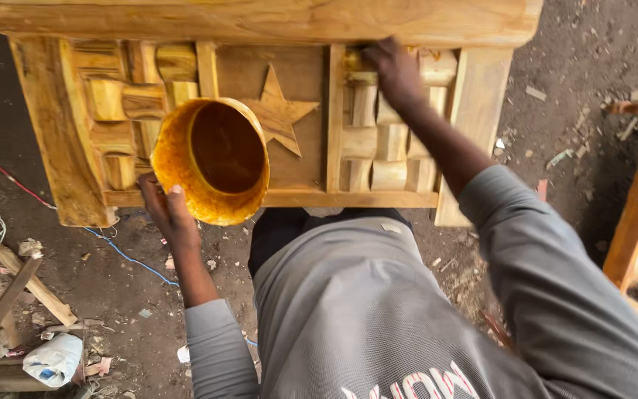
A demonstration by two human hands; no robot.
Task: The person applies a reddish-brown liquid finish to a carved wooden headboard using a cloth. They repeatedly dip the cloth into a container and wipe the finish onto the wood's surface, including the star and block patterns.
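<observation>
Dirt workshop floor point(563, 89), left hand point(165, 210) gripping yellow-stained bowl point(212, 159), right hand point(396, 72) pressed on carved wooden panel point(260, 111)

The carved wooden panel point(275, 111) looks wet and glossy at nine o'clock, drier and matt around the star point(280, 114). The plastic bucket point(212, 159) is coated in a sticky amber finish, shiny inside. The dirt floor point(112, 273) is rough, strewn with wood chips.

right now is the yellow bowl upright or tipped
Tipped: the yellow bowl, held at its rim by the left hand, turns its mouth toward the camera, showing its brown-coated inside.
</observation>
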